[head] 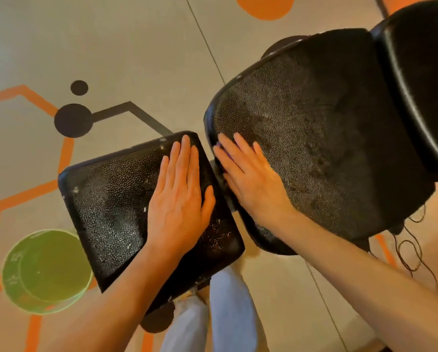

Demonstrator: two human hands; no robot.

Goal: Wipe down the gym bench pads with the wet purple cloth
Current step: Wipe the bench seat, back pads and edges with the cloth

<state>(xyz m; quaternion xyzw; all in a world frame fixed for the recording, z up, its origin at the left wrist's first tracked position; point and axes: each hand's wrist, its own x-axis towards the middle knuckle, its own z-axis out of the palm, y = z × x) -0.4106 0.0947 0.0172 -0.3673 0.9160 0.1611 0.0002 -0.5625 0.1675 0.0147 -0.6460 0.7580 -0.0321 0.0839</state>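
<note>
pale trouser legs [212, 313] are showing nearest; left hand [179, 196] is lying flat, fingers straight, on the small seat pad [106, 212]; right hand [250, 179] is pressing flat on the larger back pad [327, 138], perhaps a purple cloth edge [219, 146] beneath its fingertips; a green bucket [45, 270] is sitting left.

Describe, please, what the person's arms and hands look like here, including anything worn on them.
Both forearms are bare up to the frame's edge, with no sleeves showing. The left hand and the right hand wear no gloves, and no rings, watch or wristbands show on the visible sides. No markings are visible either. Pale blue trouser legs show below, between the arms.
</note>
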